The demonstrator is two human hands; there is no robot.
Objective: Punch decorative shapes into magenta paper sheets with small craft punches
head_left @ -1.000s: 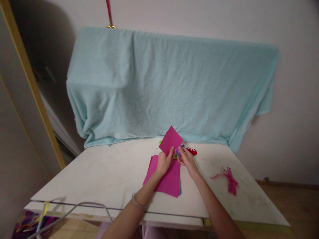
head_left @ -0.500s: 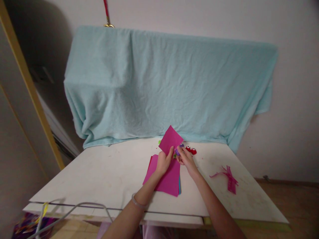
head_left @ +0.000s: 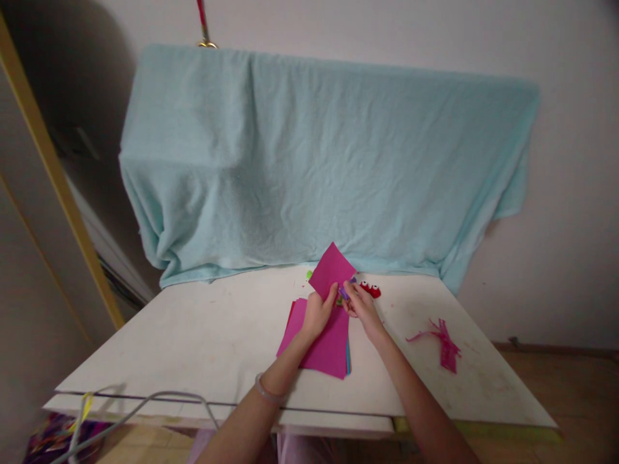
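Observation:
A magenta sheet of paper (head_left: 331,267) is pinched in my left hand (head_left: 320,314), its thumb lying on the near corner. My right hand (head_left: 362,305) closes on a small purple tool (head_left: 344,292) at the sheet's right lower edge; fingers cover most of it, so its kind is unclear. Under my hands lies a stack of coloured sheets (head_left: 325,348), magenta on top, with red and blue edges showing. Just past my right hand sit small red pieces with googly eyes (head_left: 371,290). Something light green (head_left: 309,275) peeks out left of the held sheet.
The white table (head_left: 193,341) carries a pile of pink strips (head_left: 447,348) on the right. A pale blue cloth (head_left: 338,161) hangs behind the back edge. At the front left, a grey cable (head_left: 159,394) crosses the table edge.
Both hands keep almost the same place and grip. The right fingers and purple tool shift very slightly against the sheet; the whole view moves a little.

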